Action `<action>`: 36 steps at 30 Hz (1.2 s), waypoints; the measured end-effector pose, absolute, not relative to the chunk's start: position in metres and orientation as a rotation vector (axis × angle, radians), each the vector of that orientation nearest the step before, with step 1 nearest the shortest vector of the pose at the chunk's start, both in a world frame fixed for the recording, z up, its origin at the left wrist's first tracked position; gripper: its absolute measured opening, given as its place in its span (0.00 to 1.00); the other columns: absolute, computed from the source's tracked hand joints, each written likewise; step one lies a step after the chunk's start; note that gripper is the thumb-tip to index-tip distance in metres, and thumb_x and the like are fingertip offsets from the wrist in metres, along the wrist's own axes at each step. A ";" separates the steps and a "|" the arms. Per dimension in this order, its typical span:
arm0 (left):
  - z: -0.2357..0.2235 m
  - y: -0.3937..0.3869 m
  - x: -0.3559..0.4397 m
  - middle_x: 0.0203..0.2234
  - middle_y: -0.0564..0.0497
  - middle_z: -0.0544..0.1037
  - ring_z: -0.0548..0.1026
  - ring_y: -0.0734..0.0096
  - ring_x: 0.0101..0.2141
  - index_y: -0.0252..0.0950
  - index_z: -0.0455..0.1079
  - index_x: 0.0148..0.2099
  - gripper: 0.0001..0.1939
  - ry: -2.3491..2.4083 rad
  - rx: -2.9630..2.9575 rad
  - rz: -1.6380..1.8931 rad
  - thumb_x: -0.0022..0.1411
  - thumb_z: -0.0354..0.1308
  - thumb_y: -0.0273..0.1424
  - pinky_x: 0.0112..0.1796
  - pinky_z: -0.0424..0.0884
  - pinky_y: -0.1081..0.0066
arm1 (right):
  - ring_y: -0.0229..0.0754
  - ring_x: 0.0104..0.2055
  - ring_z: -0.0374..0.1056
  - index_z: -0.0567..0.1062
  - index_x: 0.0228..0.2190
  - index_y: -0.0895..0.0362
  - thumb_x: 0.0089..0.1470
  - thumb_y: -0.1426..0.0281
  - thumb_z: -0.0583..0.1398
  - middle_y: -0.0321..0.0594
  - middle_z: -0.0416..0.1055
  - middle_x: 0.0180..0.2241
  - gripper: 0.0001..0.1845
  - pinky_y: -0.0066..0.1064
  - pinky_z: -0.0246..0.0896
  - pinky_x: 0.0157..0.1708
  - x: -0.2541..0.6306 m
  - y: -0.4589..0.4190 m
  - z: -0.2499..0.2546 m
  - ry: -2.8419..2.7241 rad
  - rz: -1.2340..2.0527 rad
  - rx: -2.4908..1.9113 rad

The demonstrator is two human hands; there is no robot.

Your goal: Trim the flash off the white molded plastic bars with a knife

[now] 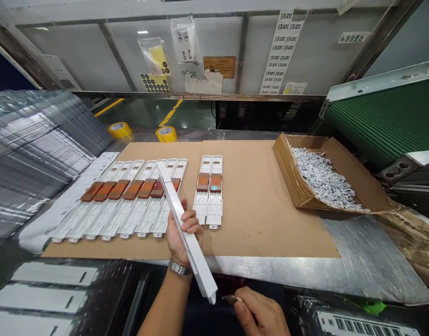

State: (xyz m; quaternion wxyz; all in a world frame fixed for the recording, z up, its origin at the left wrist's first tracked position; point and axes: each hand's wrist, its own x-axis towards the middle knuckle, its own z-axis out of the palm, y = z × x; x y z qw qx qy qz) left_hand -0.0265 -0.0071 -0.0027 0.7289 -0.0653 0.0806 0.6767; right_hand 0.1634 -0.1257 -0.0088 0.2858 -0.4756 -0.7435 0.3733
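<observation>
A long white plastic strip (199,266) is gripped by the closed left hand (183,231), its long axis slanting from near right to far left above the cardboard sheet (270,210). The right hand (261,313) is nearer the strip's near end, and a small pointed item (231,297) is pinched there, partly hidden, so it cannot be identified.

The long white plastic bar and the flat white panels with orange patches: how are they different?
The long white plastic bar is held tilted in the left hand, while the flat white panels with orange patches lie on the brown cardboard sheet. The bar looks plain; the panels carry orange patches. Both are mainly white.
</observation>
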 end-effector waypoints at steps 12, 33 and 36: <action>-0.004 -0.010 -0.022 0.20 0.58 0.66 0.66 0.88 0.17 0.35 0.67 0.47 0.21 0.119 -0.151 1.461 0.67 0.37 0.39 0.19 0.62 0.86 | 0.32 0.21 0.58 0.59 0.22 0.54 0.63 0.61 0.47 0.29 0.59 0.20 0.18 0.24 0.46 0.22 0.156 -0.128 -0.007 -1.984 0.995 -1.353; -0.006 -0.010 -0.018 0.20 0.59 0.65 0.65 0.87 0.16 0.38 0.66 0.48 0.18 0.187 -0.103 1.457 0.67 0.39 0.39 0.19 0.62 0.85 | 0.31 0.19 0.56 0.58 0.21 0.54 0.63 0.61 0.46 0.29 0.58 0.18 0.20 0.25 0.43 0.20 0.157 -0.131 -0.009 -1.995 0.967 -1.430; -0.005 -0.010 -0.018 0.20 0.58 0.65 0.64 0.87 0.16 0.37 0.66 0.47 0.19 0.208 -0.094 1.452 0.67 0.38 0.39 0.18 0.62 0.85 | 0.31 0.18 0.55 0.57 0.21 0.54 0.63 0.60 0.46 0.28 0.57 0.18 0.20 0.25 0.42 0.20 0.158 -0.132 -0.009 -1.998 1.006 -1.430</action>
